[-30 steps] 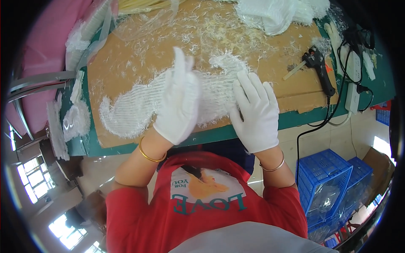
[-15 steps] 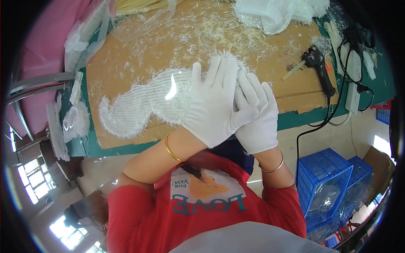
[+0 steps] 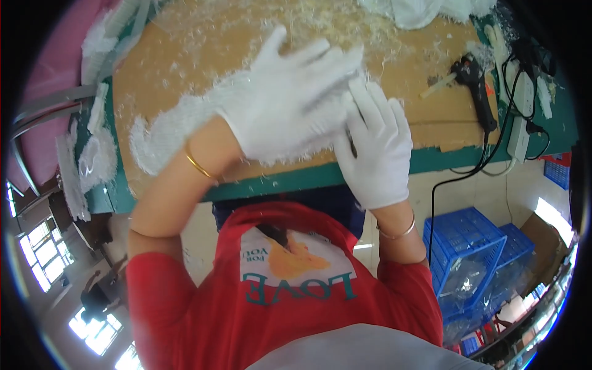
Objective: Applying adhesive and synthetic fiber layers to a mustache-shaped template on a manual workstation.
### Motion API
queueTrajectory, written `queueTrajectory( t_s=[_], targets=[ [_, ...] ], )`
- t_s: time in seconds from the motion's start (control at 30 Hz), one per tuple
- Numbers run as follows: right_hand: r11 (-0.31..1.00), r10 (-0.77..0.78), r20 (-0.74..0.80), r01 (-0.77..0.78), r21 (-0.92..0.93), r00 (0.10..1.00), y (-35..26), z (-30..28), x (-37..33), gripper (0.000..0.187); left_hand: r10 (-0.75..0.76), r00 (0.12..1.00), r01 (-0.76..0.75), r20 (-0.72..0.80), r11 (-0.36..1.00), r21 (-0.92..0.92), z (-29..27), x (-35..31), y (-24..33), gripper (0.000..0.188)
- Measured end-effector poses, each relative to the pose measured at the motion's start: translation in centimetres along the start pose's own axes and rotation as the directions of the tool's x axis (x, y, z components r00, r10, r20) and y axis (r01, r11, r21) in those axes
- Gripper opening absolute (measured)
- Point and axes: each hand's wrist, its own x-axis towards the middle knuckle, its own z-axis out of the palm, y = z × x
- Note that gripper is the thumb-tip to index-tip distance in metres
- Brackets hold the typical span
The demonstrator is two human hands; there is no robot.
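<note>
A white, ridged, moustache-shaped piece with frayed edges (image 3: 169, 126) lies flat on a brown cardboard sheet (image 3: 160, 65). My left hand (image 3: 290, 102), in a white glove, is spread over the middle of the piece, its fingers stretched out and smeared by motion. Gloved in white too, my right hand (image 3: 377, 148) lies at the piece's right end with fingers extended and slightly apart. Both palms face down, and the left fingertips come close to the right fingers. Neither hand grips anything I can see. My hands hide much of the piece's right half.
Loose white fibres litter the cardboard. A black glue gun (image 3: 473, 86) with a glue stick lies at the right, beside a white power strip (image 3: 521, 117) and black cables. White fringed material (image 3: 425, 9) is at the far edge. Blue crates (image 3: 462, 240) stand on the floor at right.
My left hand has slid left and away from me across the piece, leaving the right hand it overlapped. The right hand has stayed near the right end. The whole view has shifted slightly.
</note>
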Motion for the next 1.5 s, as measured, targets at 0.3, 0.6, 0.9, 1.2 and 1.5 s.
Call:
queueTrajectory(
  t_s=[0.3,0.6,0.9,1.2,1.5],
  targets=[
    [1.0,-0.013,0.007,0.013,-0.014,1.0,-0.1,0.0,0.5,0.041,-0.417,0.87,0.436,-0.264,0.9,0.015,2.2,-3.0,2.0,0.077],
    [0.999,0.0,0.021,0.001,-0.038,1.0,-0.2,-0.1,0.3,0.04,-0.158,0.869,0.185,-0.47,0.983,0.013,4.8,-1.2,0.0,0.037],
    [1.0,0.018,0.015,-0.018,0.004,1.0,-0.4,-0.3,0.4,0.039,0.034,0.676,-0.241,-0.736,0.954,-0.177,8.8,0.1,-3.3,0.028],
    [0.999,0.039,0.038,-0.039,-0.01,0.999,-0.5,-0.5,0.4,0.041,-0.349,0.851,0.345,-0.393,0.935,-0.083,3.7,0.0,2.4,0.015],
    [1.0,0.014,0.039,-0.014,-0.011,0.999,0.0,-0.3,0.2,0.042,-0.246,0.938,0.248,-0.244,0.969,-0.026,1.8,-2.7,6.4,0.023]
  ],
)
